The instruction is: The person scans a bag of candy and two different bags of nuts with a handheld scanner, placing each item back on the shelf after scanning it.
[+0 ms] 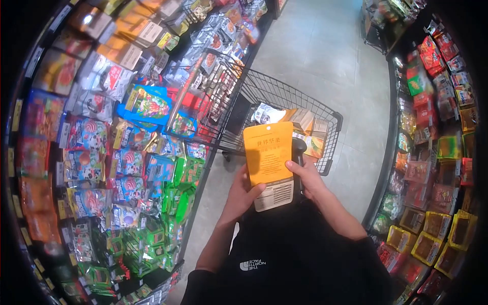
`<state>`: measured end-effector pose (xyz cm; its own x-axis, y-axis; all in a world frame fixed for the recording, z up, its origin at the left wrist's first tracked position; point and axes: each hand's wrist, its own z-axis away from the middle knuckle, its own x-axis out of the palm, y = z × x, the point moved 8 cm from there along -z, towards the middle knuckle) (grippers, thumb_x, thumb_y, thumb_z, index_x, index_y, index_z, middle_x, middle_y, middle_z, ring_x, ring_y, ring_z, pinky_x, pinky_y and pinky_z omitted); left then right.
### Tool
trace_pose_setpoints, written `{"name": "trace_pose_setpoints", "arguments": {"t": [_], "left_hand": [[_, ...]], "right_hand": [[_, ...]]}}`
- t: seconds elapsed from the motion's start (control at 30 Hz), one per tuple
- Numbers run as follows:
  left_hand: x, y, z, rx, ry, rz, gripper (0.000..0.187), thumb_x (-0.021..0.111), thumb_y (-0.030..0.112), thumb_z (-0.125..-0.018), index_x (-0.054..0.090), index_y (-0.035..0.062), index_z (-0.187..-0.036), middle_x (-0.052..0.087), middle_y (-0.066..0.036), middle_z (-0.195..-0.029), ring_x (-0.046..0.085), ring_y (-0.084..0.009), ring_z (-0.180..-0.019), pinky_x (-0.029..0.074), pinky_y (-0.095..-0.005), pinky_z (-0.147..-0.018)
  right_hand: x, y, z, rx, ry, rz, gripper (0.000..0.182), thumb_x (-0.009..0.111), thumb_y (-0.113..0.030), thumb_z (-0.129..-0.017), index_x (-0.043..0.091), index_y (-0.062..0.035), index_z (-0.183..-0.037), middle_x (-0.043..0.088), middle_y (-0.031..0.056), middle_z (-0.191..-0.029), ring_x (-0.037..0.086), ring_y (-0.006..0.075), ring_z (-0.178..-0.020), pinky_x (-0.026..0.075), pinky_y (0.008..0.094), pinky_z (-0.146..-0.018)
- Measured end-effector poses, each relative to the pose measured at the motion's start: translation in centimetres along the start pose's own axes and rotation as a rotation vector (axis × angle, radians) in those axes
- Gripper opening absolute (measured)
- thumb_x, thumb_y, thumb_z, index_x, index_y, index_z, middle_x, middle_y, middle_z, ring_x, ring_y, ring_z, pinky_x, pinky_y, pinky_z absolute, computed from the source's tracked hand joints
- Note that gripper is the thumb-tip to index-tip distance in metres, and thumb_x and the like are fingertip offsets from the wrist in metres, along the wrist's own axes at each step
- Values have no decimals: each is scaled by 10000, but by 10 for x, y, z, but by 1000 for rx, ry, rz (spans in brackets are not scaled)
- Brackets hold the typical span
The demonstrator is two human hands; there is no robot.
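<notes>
A yellow pouch (268,152) with printed text and a pale label panel at its lower end is held up in front of my chest. My left hand (243,192) grips its left side, the thumb lying across the front. On the right edge, my right hand (306,177) pinches it with the thumb on the printed face. Just beyond the pouch stands a wire shopping cart (290,90). Inside it lie a white bag (269,113) and a brown-and-orange package (316,140), both partly hidden by the pouch.
Shelves on the left carry blue candy bags (89,152), green packs (178,190) and a bright blue bag (147,104). More shelves on the right hold yellow-edged packs (436,229) and red packages (431,55). Grey tiled floor (325,40) runs ahead between them.
</notes>
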<state>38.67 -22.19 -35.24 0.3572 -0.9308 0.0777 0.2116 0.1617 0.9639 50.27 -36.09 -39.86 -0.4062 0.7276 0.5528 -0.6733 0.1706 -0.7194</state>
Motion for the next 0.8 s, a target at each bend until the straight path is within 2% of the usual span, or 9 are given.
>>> {"name": "trace_pose_setpoints", "arguments": {"t": [0.07,0.17,0.23,0.37,0.43,0.47,0.57,0.6,0.8], "left_hand": [[-1,-12,-7,-20,5,-125,650,685,162,-886,349,-28,-1410,533,-141,-1313,513,-214,-1223,394,-342,-1039],[-1,-32,-14,-67,7,31,535,632,101,-896,399,-29,-1359,563,-128,-1263,551,-204,-1162,426,-333,-1003],[1,-30,-12,-92,-15,187,472,581,133,-934,424,-25,-1351,577,-141,-1242,574,-224,-1138,431,-339,-1008],[-7,-31,-15,-118,53,622,464,543,264,-963,457,-12,-1327,604,-111,-1065,613,-217,-979,475,-342,-899],[34,18,-14,-107,-768,1358,521,499,395,-976,456,1,-1315,534,-65,-862,580,-183,-808,462,-320,-747],[28,19,-11,-142,-711,1361,521,479,443,-985,457,7,-1268,430,-43,-743,513,-157,-673,404,-294,-598],[25,33,-20,-28,-907,1461,634,591,524,-901,447,-1,-1226,499,-59,-765,581,-168,-596,458,-272,-527],[23,33,-24,-19,-867,1417,595,592,513,-904,471,4,-1187,505,-53,-742,553,-160,-511,432,-258,-442],[14,37,-23,-24,-818,1370,586,612,514,-888,504,-3,-1139,534,-71,-771,568,-172,-536,463,-284,-459]], "right_hand": [[3,2,3,-22,16,23,566,732,-206,-865,486,11,-1326,637,112,-1199,616,197,-1072,483,345,-959],[-6,1,8,-73,60,56,538,725,-226,-874,493,-5,-1306,653,101,-1130,654,184,-941,538,307,-817],[-11,9,14,17,20,-34,487,707,-270,-891,506,-31,-1264,656,115,-1035,659,171,-788,533,258,-616],[3,-5,29,18,-120,-213,359,659,-236,-923,523,-48,-1197,642,146,-999,644,153,-726,480,241,-502],[6,-10,35,-38,-170,-170,372,638,-240,-935,503,-38,-1217,642,174,-943,639,174,-664,487,243,-517],[7,-9,37,-31,-180,-166,387,649,-227,-921,502,-28,-1219,640,182,-934,631,178,-651,484,252,-508],[6,-9,40,-32,-194,-119,422,666,-230,-899,499,-19,-1224,638,185,-926,619,182,-628,479,259,-502],[6,-9,39,-46,-179,-113,441,677,-230,-882,503,-9,-1220,637,188,-916,601,186,-594,474,262,-497],[10,-11,32,-61,-193,-41,478,691,-306,-871,511,-15,-1204,636,170,-888,558,183,-552,433,256,-473]]}}
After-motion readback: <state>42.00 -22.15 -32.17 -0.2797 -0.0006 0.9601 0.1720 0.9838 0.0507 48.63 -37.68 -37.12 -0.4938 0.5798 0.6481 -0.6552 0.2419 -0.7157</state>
